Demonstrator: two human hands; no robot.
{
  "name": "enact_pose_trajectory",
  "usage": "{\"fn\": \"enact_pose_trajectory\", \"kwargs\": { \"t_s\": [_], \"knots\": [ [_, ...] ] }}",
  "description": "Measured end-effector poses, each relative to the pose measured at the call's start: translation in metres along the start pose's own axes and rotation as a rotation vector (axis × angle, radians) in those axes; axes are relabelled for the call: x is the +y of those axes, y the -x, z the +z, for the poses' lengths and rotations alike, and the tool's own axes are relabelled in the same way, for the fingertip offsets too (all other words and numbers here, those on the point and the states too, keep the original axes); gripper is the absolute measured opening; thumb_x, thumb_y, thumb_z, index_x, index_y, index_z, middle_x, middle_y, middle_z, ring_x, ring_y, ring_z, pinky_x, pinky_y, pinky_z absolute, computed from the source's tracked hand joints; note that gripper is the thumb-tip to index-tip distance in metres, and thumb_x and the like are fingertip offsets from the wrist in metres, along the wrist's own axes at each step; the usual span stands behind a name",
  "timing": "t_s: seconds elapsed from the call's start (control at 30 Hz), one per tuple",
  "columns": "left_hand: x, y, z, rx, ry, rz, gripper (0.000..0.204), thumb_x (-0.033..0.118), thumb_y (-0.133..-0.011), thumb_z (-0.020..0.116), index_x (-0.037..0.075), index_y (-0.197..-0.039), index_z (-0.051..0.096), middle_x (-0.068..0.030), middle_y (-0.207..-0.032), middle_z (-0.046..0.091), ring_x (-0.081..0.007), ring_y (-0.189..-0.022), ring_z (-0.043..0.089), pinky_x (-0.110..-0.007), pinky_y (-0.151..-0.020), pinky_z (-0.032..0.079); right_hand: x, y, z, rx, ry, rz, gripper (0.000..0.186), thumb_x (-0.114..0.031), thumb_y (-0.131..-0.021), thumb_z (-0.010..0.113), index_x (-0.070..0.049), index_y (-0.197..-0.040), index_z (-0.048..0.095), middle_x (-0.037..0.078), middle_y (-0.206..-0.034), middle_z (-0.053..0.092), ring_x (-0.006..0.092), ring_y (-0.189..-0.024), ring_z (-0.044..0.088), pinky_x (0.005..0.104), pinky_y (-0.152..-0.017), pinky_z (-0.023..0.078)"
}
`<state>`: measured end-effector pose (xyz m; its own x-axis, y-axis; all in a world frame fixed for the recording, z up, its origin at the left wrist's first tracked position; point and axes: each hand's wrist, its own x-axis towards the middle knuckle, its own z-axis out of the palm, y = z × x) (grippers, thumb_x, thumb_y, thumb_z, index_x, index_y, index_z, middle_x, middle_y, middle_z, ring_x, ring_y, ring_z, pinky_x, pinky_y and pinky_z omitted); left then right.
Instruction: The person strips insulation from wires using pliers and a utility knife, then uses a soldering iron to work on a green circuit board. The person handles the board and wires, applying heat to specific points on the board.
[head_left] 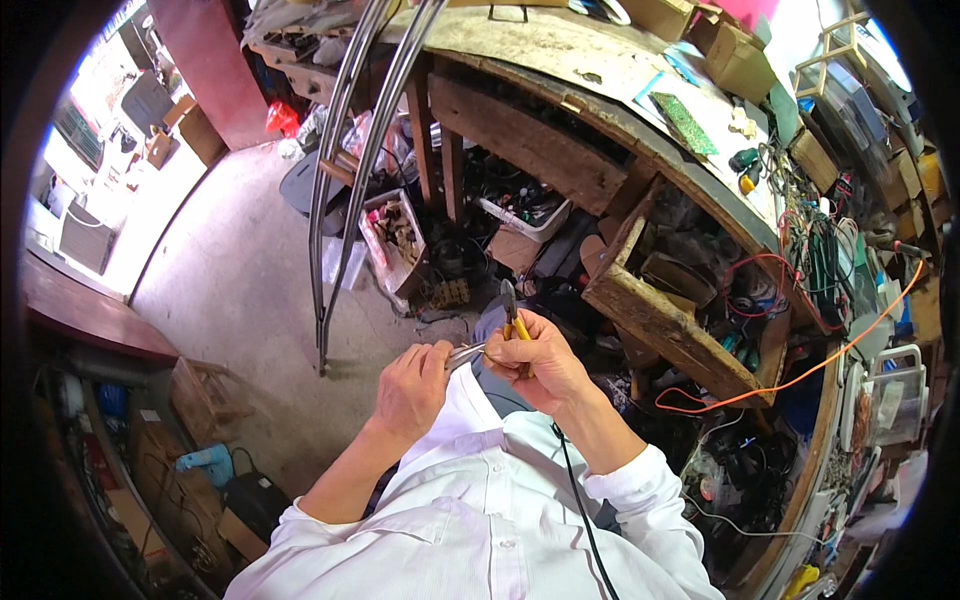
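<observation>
My right hand grips a pair of pliers with yellow handles, jaws pointing up and away from me. My left hand pinches a thin grey wire or cable end that runs toward the right hand. The two hands meet just above my lap, in front of my white shirt. A black cord hangs down across my shirt below the right wrist.
An open wooden drawer full of wires and parts juts out at right of my hands. A cluttered workbench curves above, with a green circuit board. An orange cable trails right. Bent metal tubes stand at left on the concrete floor.
</observation>
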<state>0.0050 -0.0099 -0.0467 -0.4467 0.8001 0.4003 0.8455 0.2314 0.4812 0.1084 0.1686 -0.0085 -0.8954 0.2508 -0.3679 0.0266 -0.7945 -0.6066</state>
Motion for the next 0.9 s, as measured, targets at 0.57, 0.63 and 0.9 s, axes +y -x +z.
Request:
{"fn": "enact_pose_trajectory", "kwargs": {
  "t_s": [0.57, 0.63, 0.9],
  "knots": [
    [0.011, -0.029, -0.013, -0.333, 1.926, -1.054, 0.032, 0.032, -0.099, 0.062, 0.005, -0.085, 0.054, -0.0018, -0.061, 0.046, -0.0146, -0.051, 0.047, -0.031, -0.049, 0.040, 0.010, 0.000, -0.005, 0.071, 0.964, -0.592, 0.023, 0.003, -0.078, 0.076, -0.002, -0.080, 0.053, 0.003, -0.072, 0.057, 0.0116, -0.061, 0.050, 0.0273, -0.056, 0.040],
    [0.005, -0.031, -0.007, -0.361, 1.820, -0.987, 0.030, 0.030, -0.099, 0.062, 0.005, -0.084, 0.055, -0.0020, -0.061, 0.048, -0.0142, -0.050, 0.047, -0.030, -0.049, 0.040, 0.002, 0.005, 0.004, -0.010, 1.252, -0.820, 0.024, 0.005, -0.077, 0.076, -0.001, -0.077, 0.053, 0.004, -0.068, 0.052, 0.0100, -0.059, 0.045, 0.0259, -0.054, 0.037],
    [0.008, -0.039, -0.012, -0.231, 1.214, -0.535, 0.019, 0.017, -0.101, 0.058, 0.003, -0.089, 0.056, -0.0013, -0.070, 0.055, -0.0088, -0.057, 0.049, -0.025, -0.052, 0.040, 0.008, 0.002, -0.001, 0.101, 0.533, -0.283, 0.022, 0.004, -0.080, 0.073, -0.005, -0.081, 0.054, 0.002, -0.075, 0.061, 0.0122, -0.058, 0.050, 0.0268, -0.053, 0.039]
  ]
}}
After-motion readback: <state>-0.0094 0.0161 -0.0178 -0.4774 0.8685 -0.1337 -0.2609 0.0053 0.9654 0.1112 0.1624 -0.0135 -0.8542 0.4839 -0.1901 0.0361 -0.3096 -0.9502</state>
